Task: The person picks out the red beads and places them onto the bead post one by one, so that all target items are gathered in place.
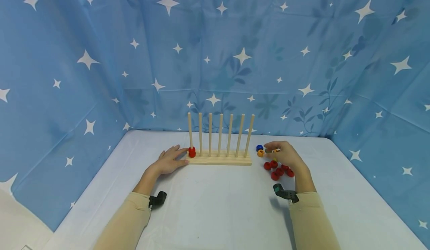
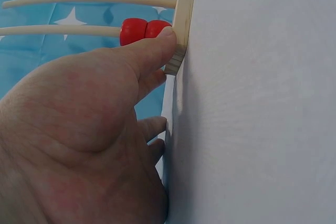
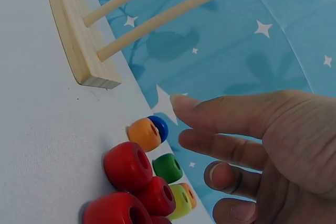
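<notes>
A wooden peg rack [image 1: 218, 160] with several upright rods stands on the table. Two red beads [image 2: 146, 31] are stacked at the foot of its leftmost rod. My left hand [image 1: 169, 161] rests at the rack's left end, its thumb and index finger extended to the base and the other fingers spread. Over the loose beads at the right hovers my right hand [image 1: 285, 154], thumb and index finger apart with nothing between them. Near its fingertips lie an orange bead [image 3: 144, 134], a blue bead [image 3: 159, 128] and a green bead [image 3: 168, 168].
Several loose red beads [image 1: 279, 172] lie in a cluster on the white table [image 1: 215, 201], below the right hand. A yellow-green bead [image 3: 180, 202] sits beside them. Behind the table hangs a blue curtain [image 1: 201, 55] with white stars.
</notes>
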Available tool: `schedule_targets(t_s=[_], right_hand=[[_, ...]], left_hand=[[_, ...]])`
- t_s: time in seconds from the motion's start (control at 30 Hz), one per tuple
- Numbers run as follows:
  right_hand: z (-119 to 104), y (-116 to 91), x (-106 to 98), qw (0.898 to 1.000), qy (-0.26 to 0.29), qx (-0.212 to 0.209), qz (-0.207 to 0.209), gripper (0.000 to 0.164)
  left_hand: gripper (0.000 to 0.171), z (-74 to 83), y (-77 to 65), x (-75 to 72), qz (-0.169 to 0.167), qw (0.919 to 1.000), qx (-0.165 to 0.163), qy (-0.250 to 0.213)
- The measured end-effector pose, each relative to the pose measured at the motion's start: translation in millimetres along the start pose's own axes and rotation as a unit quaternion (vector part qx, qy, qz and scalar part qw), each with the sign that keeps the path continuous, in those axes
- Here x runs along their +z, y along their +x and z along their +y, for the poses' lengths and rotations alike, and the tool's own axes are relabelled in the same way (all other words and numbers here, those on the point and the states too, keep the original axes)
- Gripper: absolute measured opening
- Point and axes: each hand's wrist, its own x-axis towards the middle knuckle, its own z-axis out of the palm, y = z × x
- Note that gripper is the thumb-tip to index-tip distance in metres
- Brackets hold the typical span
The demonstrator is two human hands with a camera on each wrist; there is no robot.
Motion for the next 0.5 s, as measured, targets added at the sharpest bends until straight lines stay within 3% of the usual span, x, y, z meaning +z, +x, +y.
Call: schedule_targets(t_s=[0.33,0.5], right_hand=[[1.8,-3.5,-0.6,0.998,-0.010,0.028,-0.050,0.037],[2.2,-6.4,0.7,0.996,-0.012,0.028,-0.082,0.039]], left_hand=[[0.064,12.1,-5.5,-7.1,-0.014,0.9999,-0.007,0.007],[0.064,7.6,-3.3,-4.4,-0.008,0.9999,-0.002,0.010]])
